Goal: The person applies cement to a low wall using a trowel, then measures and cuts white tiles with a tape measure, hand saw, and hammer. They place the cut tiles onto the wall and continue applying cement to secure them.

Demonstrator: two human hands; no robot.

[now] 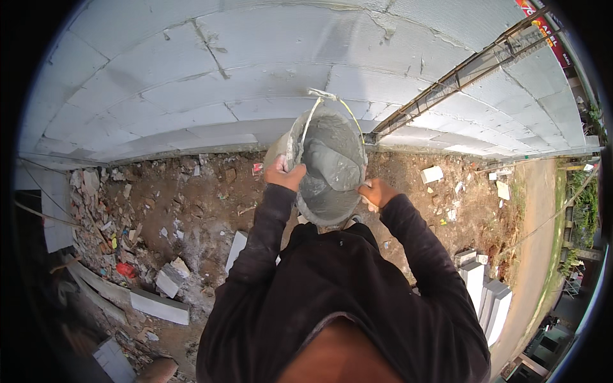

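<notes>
A mortar-crusted bucket (327,210) hangs in front of my body, its mouth facing up toward me. Wet grey mortar (332,167) lies inside it. A thin rope handle (322,94), knotted at the top, rises over the far side of the rim. My left hand (285,173) grips the left rim, thumb on the inner side. On the right rim, the fingers of my right hand (377,193) are closed around the edge. Dark long sleeves cover both forearms. The bucket's underside is hidden from view.
A grey block wall (191,83) stands just ahead, with a vertical rebar column (456,80) at the right. Rubble (105,223) and broken blocks (171,277) litter the dirt at left. White blocks (485,297) are stacked at right, beside a path (536,223).
</notes>
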